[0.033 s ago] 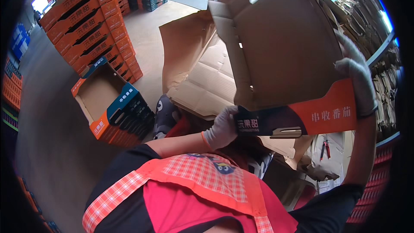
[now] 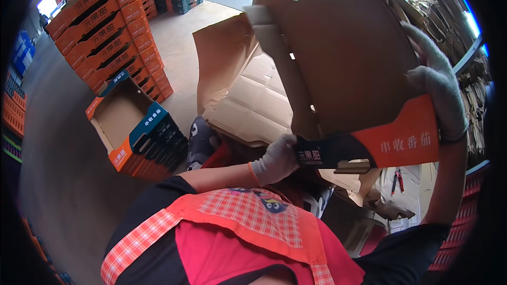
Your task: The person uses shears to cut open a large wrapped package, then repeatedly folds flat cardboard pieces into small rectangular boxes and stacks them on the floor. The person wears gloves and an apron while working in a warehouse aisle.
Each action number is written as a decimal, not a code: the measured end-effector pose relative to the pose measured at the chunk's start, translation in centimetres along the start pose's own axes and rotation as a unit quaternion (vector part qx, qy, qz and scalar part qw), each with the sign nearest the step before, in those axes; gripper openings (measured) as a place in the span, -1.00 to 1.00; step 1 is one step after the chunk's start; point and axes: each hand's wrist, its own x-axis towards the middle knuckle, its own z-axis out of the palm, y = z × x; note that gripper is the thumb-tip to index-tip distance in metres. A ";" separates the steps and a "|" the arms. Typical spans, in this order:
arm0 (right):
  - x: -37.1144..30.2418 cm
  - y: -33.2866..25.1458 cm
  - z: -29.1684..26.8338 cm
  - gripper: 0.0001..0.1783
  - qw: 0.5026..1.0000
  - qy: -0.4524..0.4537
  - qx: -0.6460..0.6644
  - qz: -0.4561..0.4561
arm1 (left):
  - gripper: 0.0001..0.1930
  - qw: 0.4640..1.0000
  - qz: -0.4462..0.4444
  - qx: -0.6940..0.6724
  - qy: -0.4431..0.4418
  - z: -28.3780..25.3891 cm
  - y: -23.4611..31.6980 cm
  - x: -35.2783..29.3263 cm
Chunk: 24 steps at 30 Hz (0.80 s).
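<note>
A partly folded cardboard box (image 2: 348, 63), plain brown inside, is tilted up in front of me. Its near side wall (image 2: 404, 134) is orange and dark blue outside, with a slot near the lower edge. My left hand (image 2: 277, 159), in a grey glove, grips the wall's left end; its fingertips are partly hidden. At the right end my gloved right hand (image 2: 438, 82) is closed on the edge, thumb against the brown inner face. Beyond the box, another brown cardboard piece (image 2: 251, 100) lies spread in front of my knees.
To the left stands a low stack of finished boxes (image 2: 145, 137), its top one open upward. Behind it rises a tall stack of orange boxes (image 2: 100, 31). Flattened cardboard (image 2: 443, 10) is piled at the right, near red crates (image 2: 457, 227). Red-handled pliers (image 2: 398, 180) hang nearby.
The held box has tipped slightly, its far panel shifting left and its inside turning darker. Both hands have moved a little to the right with its near wall, still gripping it.
</note>
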 end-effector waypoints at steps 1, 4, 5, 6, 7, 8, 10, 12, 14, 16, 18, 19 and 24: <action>0.0 -1.8 1.7 -0.23 0.996 -0.012 -0.070 -0.054 | -0.63 0.998 -0.055 0.042 0.012 -0.1 -0.5 0.0; 1.1 -3.0 5.9 -0.31 0.930 -0.089 -0.344 -0.090 | -0.61 0.933 -0.128 0.337 0.002 1.9 -0.1 -0.8; 1.8 -2.3 6.9 -0.43 0.862 -0.103 -0.468 -0.165 | -0.58 0.844 -0.024 0.534 -0.030 3.6 0.9 -2.0; 2.9 -1.3 7.0 -0.53 0.900 -0.059 -0.417 -0.115 | -0.54 0.706 0.081 0.701 -0.063 5.9 2.0 -3.4; 4.5 -0.5 6.5 -0.64 0.910 -0.022 -0.402 -0.095 | -0.50 0.537 0.177 0.819 -0.094 8.4 3.0 -4.2; 6.0 0.4 5.9 -0.70 0.886 0.039 -0.450 -0.104 | -0.43 0.396 0.427 0.800 -0.144 11.1 4.0 -3.8; 7.2 2.2 4.6 -0.72 0.815 0.048 -0.518 -0.253 | -0.35 0.190 0.650 0.713 -0.183 16.3 6.1 -2.1; 7.1 3.4 3.2 -0.75 0.861 0.013 -0.437 -0.259 | -0.30 0.099 0.556 0.817 -0.115 20.0 7.3 -0.8; 5.9 3.8 2.1 -0.78 0.839 0.028 -0.456 -0.296 | -0.18 0.079 0.341 0.937 -0.001 22.2 8.9 2.4; 4.2 3.8 1.3 -0.71 0.850 0.096 -0.436 -0.280 | -0.17 0.188 0.265 0.946 -0.010 23.4 9.9 4.1; 2.8 3.6 0.2 -0.55 0.851 0.134 -0.424 -0.279 | -0.20 0.132 0.238 0.961 -0.037 23.8 10.7 5.4; 2.4 3.6 -0.4 -0.63 0.891 0.141 -0.383 -0.202 | -0.22 0.160 0.280 0.942 -0.093 23.8 11.0 5.9; 2.0 5.2 -3.6 -0.74 0.930 0.096 -0.325 -0.144 | -0.13 0.199 0.312 0.915 -0.161 24.0 11.6 8.0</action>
